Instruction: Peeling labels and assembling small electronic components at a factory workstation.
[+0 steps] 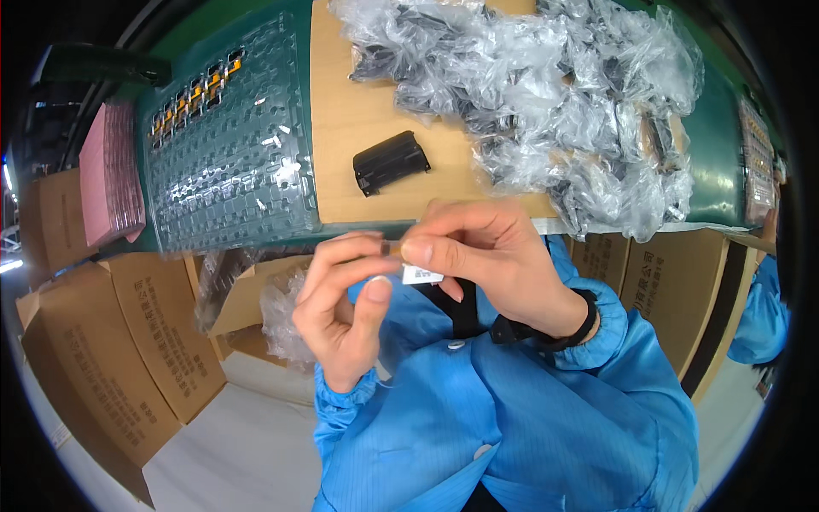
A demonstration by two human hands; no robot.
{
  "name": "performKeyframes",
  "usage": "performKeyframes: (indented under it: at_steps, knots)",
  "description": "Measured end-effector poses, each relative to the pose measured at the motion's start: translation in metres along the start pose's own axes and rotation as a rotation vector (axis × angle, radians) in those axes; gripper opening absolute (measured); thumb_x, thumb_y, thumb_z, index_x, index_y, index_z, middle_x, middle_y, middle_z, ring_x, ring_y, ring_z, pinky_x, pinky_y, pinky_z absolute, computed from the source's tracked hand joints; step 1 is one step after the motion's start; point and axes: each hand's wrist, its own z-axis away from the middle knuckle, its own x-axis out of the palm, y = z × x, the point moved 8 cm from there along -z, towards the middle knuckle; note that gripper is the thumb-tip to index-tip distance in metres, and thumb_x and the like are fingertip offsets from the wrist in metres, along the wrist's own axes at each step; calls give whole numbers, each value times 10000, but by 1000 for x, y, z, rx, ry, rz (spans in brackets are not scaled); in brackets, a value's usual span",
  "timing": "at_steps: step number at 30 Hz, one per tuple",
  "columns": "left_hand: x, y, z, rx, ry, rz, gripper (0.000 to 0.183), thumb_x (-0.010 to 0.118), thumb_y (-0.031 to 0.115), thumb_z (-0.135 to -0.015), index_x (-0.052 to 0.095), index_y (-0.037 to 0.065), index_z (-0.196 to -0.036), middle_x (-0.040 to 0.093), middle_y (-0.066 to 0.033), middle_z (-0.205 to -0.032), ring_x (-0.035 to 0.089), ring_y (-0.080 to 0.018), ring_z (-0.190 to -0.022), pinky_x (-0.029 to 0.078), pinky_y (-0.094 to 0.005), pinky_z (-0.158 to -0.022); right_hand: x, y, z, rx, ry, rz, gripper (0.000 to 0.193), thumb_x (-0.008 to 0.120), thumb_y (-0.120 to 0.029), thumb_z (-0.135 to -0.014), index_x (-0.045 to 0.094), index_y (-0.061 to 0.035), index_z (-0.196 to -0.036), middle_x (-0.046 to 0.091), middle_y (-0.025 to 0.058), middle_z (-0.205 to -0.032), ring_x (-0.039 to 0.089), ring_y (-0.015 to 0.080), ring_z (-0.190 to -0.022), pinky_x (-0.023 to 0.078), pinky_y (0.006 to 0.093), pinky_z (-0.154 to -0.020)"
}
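Blue jacket (409,427) lies nearest the camera, its front spread below the two bare hands; the right hand (490,264) has its grip drawn narrow, thumb and forefinger pinching a small part (420,275) with a white face and a brownish-orange end; the left hand (341,316) comes up on the other side, its fingertips at the end of that part and its thumb standing apart below, though I cannot tell whether its grip bears any of the weight; the part is in the air in front of the chest, just off the near edge of the table (719,171); the step in hand looks like close fingering of this part, at its orange end, with both hands; a next move from here would seem to call for a steady right pinch and a light left touch, since so small a thing could slip or bend; beyond the hands a black curved shell (391,162) lies alone on a tan board (341,102); to its right is a heap of clear plastic bags (529,94) with dark things inside; to its left, a clear tray (230,171) holds black-and-orange pieces (196,91) at its far end, beside a pink stack (111,175).
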Motion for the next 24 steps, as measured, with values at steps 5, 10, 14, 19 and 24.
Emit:
performKeyframes:
  at_steps: [5,10,14,19,24]
  knots:
    - [6,3,5,2,65,-7,127,700,8,-858,706,-74,-955,674,-181,-1008,642,-289,-966,498,-376,-865,3,-1,-3,-73,64,94,178,726,-170,-914,751,-13,-993,634,-2,-657,473,24,-502,332,204,-431]
    - [3,0,9,-57,93,-53,118,710,-10,-841,714,-75,-940,685,-178,-986,645,-257,-913,505,-339,-812,3,4,-1,-35,59,111,139,712,-122,-916,744,-7,-987,655,29,-744,519,43,-559,384,199,-472]
    - [3,-1,11,-84,94,-47,118,712,-23,-831,717,-74,-937,689,-175,-973,641,-245,-897,504,-327,-798,5,1,0,-101,61,107,164,730,-154,-908,751,-9,-984,672,11,-718,534,26,-597,397,198,-500]
    - [1,-6,14,-91,74,-22,132,706,-41,-811,720,-69,-939,696,-160,-924,638,-227,-850,497,-319,-754,5,7,2,-56,38,113,164,726,-141,-910,736,10,-975,688,30,-755,562,33,-642,429,207,-520]
    - [-7,-3,15,-65,83,-104,119,724,-52,-758,724,-41,-876,699,-146,-881,637,-222,-793,485,-306,-717,8,24,-4,136,15,-48,180,720,-143,-914,684,33,-922,692,69,-778,601,62,-654,452,220,-483]
